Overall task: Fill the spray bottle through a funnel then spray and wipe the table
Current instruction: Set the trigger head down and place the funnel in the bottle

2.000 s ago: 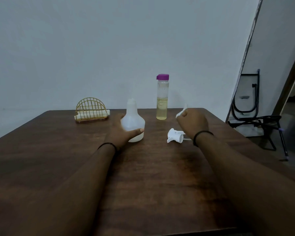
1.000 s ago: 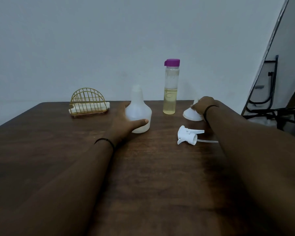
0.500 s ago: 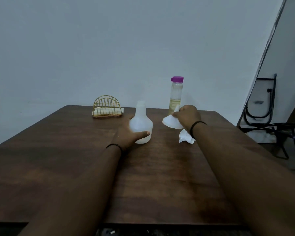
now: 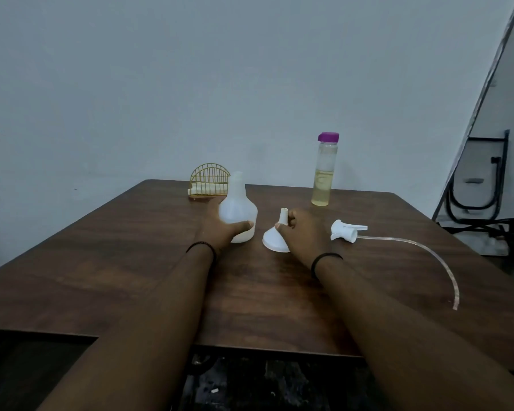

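Both my hands are on the tabletop (image 4: 131, 262), toward its far half.

My left hand (image 4: 220, 231) grips the spray bottle (image 4: 238, 210) round its lower body, thumb across the front. The bottle stands upright, translucent white, neck open with no head fitted. Liquid level inside: cannot tell.

My right hand (image 4: 301, 232) pinches the funnel (image 4: 276, 238) by its spout between thumb and fingers. The funnel is inverted, wide mouth down, spout tilted up. Its rim is at the tabletop surface, just beside the spray bottle on its right; whether the rim fully rests there I cannot tell.

Spray head (image 4: 346, 230) lies on its side to the right of my right hand, apart from it. Its clear dip tube (image 4: 428, 253) curves away across the wood toward the right edge.

Refill bottle (image 4: 324, 173), clear with purple cap on, stands upright near the far edge and holds pale yellow liquid in roughly its lower half.

Gold wire holder (image 4: 209, 180) sits at the far edge, behind the spray bottle, with something pale lying in it.
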